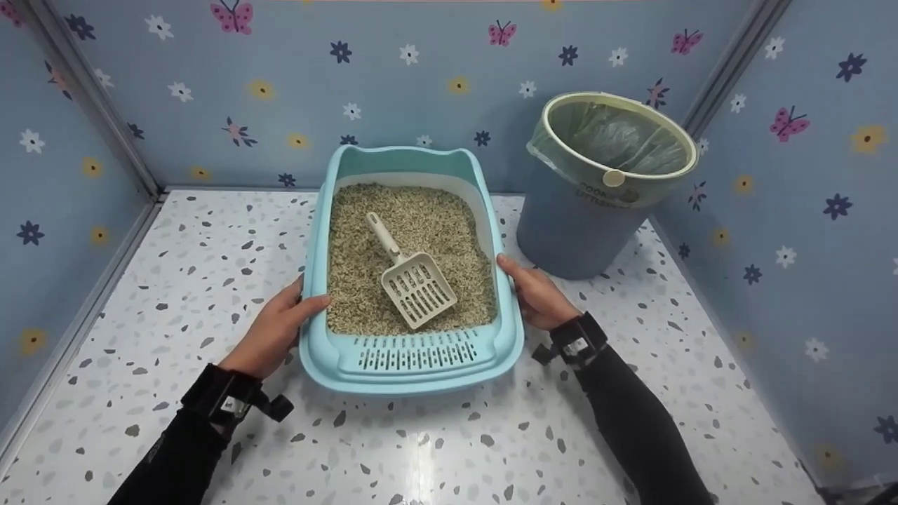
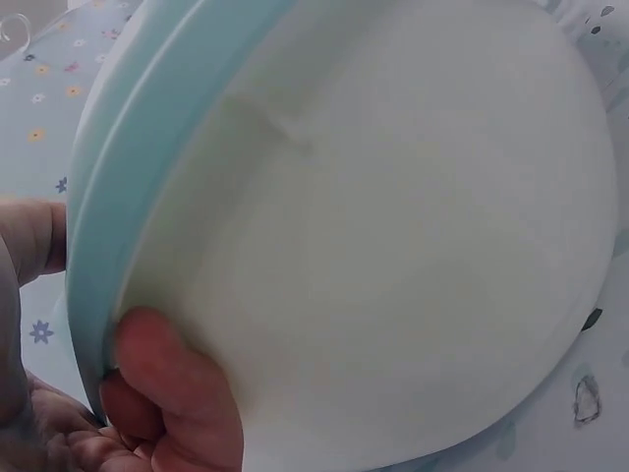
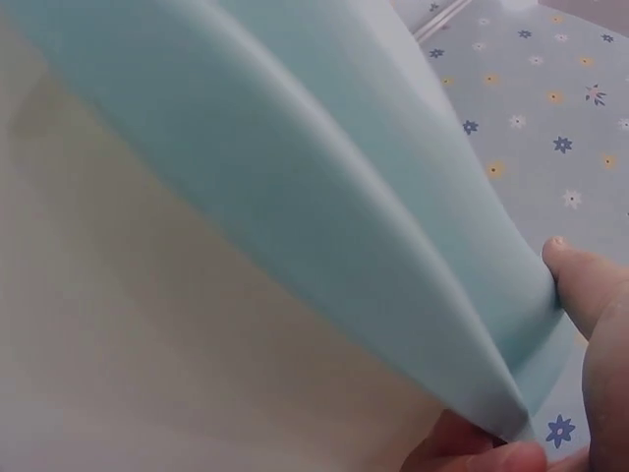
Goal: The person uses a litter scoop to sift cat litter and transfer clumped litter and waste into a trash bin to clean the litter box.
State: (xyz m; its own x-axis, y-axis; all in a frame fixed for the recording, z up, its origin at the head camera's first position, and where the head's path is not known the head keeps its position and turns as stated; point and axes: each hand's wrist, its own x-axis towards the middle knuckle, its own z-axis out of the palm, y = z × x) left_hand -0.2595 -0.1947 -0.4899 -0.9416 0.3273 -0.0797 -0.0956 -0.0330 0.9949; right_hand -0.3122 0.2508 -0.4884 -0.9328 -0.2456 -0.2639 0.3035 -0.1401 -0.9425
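A light-blue litter box [image 1: 417,375] filled with tan litter [image 1: 365,259] is in the middle of the head view. On the litter lies a beige slotted litter scoop [image 1: 419,289], its handle toward the far left. My left hand [image 1: 277,330] grips the box's left rim, thumb on top; in the left wrist view its curled fingers [image 2: 182,393] are under the rim against the white outer wall [image 2: 393,226]. The right rim is held by my right hand [image 1: 539,291], with the thumb [image 3: 570,265] over the edge and fingertips beneath it. Neither hand touches the scoop.
A grey-blue trash bin [image 1: 575,224] with a cream ring and a clear liner stands at the right, close behind my right hand. Flowered panels [image 1: 421,77] enclose the back and both sides. The speckled white surface [image 1: 210,280] lies beneath everything.
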